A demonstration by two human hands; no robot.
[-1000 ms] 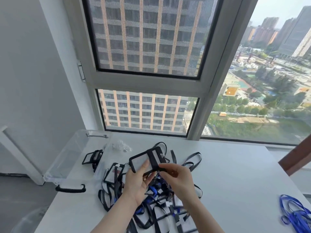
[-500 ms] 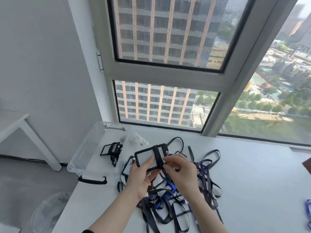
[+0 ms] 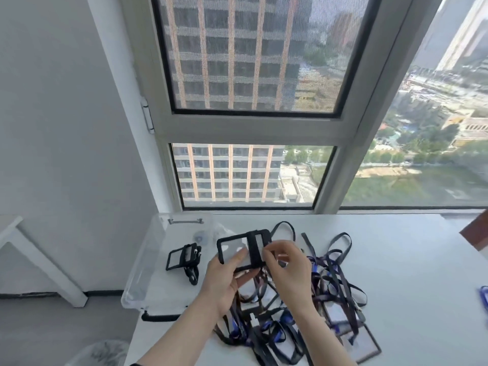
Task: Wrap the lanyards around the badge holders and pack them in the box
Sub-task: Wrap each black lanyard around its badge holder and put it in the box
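- The left hand (image 3: pixel 224 281) grips the badge holder (image 3: pixel 239 250) by its lower edge, above the pile of loose lanyards (image 3: pixel 317 299)
- The right hand (image 3: pixel 286 270) pinches the black lanyard band on the holder; since 1 s ago the hands have barely shifted, only the view swung left
- Wrapping looks nearly finished
- 1 wrapped holder (image 3: pixel 183 258) already lies in the clear box (image 3: pixel 142 281)

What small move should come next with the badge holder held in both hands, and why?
Probably tuck in the strap's loose end, then carry the badge holder left into the clear box. The left hand holds it above the pile, the right hand pinches at the black strap already banded around its middle, and one wrapped holder already lies in the box.
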